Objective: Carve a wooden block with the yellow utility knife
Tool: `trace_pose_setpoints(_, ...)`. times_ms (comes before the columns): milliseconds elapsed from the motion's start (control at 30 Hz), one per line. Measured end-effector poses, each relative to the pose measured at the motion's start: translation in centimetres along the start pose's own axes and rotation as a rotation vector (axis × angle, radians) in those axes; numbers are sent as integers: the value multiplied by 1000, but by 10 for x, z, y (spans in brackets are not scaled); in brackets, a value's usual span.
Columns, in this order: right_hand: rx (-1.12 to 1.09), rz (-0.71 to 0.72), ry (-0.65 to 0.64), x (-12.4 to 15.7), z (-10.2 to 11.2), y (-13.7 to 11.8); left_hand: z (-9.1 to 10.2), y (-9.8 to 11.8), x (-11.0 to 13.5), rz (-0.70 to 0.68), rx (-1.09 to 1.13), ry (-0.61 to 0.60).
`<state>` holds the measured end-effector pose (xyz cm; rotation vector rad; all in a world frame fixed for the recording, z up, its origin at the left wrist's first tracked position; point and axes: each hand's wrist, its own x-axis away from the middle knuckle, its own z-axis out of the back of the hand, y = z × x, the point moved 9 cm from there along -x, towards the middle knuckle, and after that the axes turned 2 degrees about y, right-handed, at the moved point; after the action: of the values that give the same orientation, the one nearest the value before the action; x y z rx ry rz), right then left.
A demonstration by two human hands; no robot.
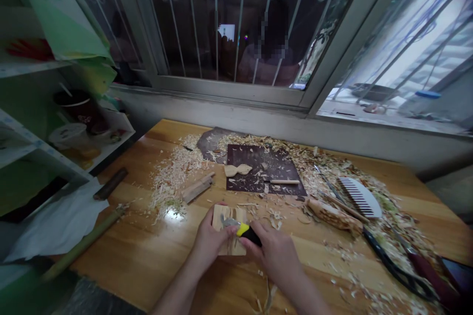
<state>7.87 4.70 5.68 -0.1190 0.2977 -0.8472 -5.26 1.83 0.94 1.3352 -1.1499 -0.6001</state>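
Note:
My left hand (209, 241) grips a pale wooden block (220, 214) from its left side. Two grooves run along the block's upper face. In my right hand (271, 243) is a carving knife (243, 229) with a black and yellow handle, its short metal blade lying over the block. My left thumb reaches across to the knife near the yellow collar. Just beyond my hands, a carved wooden piece with a narrow waist (236, 171) and a thin tool with a light wooden handle (284, 182) rest on a dark mat (240, 152).
Wood shavings (170, 167) cover much of the wooden table (144, 251). Split wood pieces (197, 188) lie left of the mat. To the right are a carved branch (334, 216), a white comb (364, 197) and a black-handled tool (395, 266). A bamboo stick (88, 241) crosses the left edge.

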Motion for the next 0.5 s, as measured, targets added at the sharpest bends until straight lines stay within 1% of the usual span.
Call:
trace_pose_setpoints(67,28,-83,60,6,-7,1,3,0,-2,-15,-24,45)
trace_pose_setpoints(133,38,-161,78,12,-15,3,5,-1,-4,-21,-41,77)
trace_pose_setpoints(233,35,-209,68,16,-22,0,6,-3,-3,0,-54,102)
trace_pose_setpoints(400,-9,-290,37,12,-22,-2,8,0,-3,16,-34,177)
trace_pose_setpoints(467,-54,-309,3,8,-22,0,8,1,-4,23,2,170)
trace_pose_setpoints(500,-77,-305,-23,6,-22,0,7,1,-5,33,24,143)
